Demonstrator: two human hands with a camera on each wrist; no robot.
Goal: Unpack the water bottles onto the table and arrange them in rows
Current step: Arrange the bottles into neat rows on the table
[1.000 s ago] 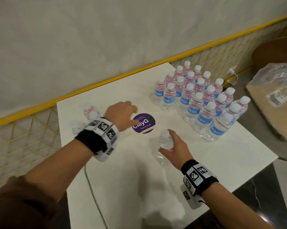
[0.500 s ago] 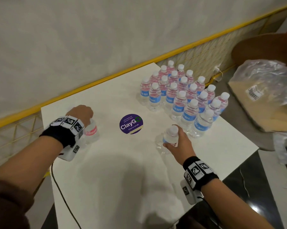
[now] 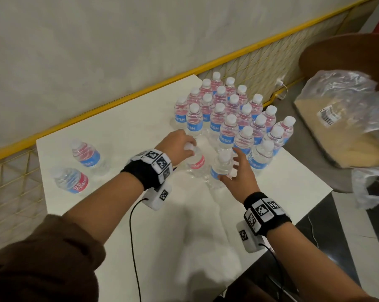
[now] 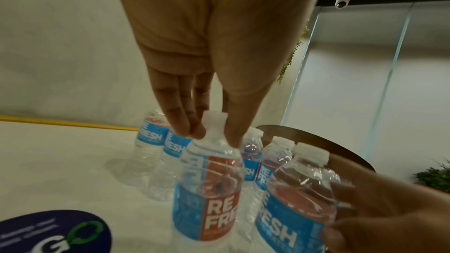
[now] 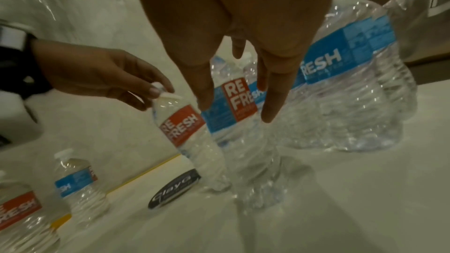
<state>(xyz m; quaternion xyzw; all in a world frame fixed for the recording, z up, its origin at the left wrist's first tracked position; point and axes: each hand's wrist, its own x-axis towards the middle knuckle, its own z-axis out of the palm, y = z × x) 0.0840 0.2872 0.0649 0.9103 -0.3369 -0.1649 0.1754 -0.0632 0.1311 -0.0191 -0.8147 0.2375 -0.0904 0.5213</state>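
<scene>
Closest to the camera wearer are the two forearms, each with a black wrist strap covered in checker tags. The right hand (image 3: 238, 171) has its fingers spread and straight around a blue-label bottle (image 3: 220, 168), which stands upright on the white table (image 3: 293, 184). From the right wrist view the fingers (image 5: 204, 91) look loose and apart, not closed on anything; whether they touch the bottle I honestly can't tell.

Just to the left of that hand is the left hand (image 3: 175, 147), pinching the white cap of a red-label bottle (image 3: 195, 163). In the left wrist view you can see fingertips (image 4: 185, 128) on one side of the cap and the thumb on the other, clamped tight. That bottle is upright, and its bottom looks to be on the table, right beside the blue-label one. Peeking out under it is a round purple sticker (image 4: 48, 232) on the tabletop.

Further out to the left of the left hand, well apart from everything else, two loose bottles (image 3: 87, 154) stand near the table's left edge.

Beyond both hands is the packed block of bottles (image 3: 234, 114), in tidy rows running back toward the yellow rail (image 3: 118, 104) and the wall. The nearest ones in that block sit just past the right hand's fingertips.

Off to the right of the right hand, away from the table, there's crumpled clear plastic wrap (image 3: 345, 101) lying on a cardboard tray.
</scene>
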